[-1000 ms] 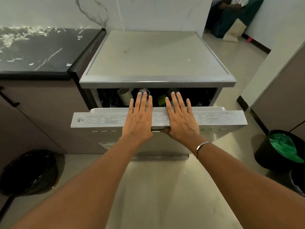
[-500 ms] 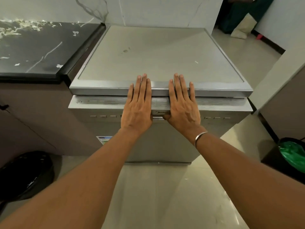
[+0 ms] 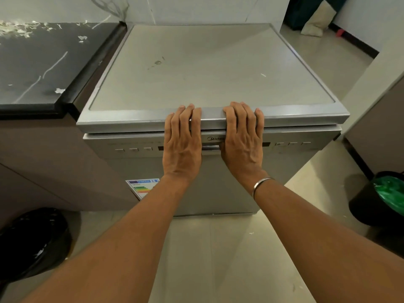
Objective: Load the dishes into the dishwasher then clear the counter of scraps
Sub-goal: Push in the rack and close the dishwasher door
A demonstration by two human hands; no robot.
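The silver dishwasher [image 3: 209, 68] stands in front of me with its door [image 3: 220, 186] closed flush under the top panel. My left hand [image 3: 182, 143] and my right hand [image 3: 242, 141] lie flat side by side against the upper door and control strip, fingertips reaching over the top's front edge. Neither hand holds anything. The dishes inside are hidden behind the door. To the left, the black marble counter [image 3: 32, 68] carries scattered white scraps [image 3: 19, 29] near its back and a few loose bits nearer the front.
A black bin [image 3: 32, 241] sits on the floor at lower left. A second black bin with a green liner [image 3: 387, 193] stands at the right beside a brown cabinet. Pale tiled floor stretches behind me and toward the far right corner.
The door swung up from half open to fully closed under both palms. The dishes inside dropped out of sight, and my fingertips now reach over the top edge.
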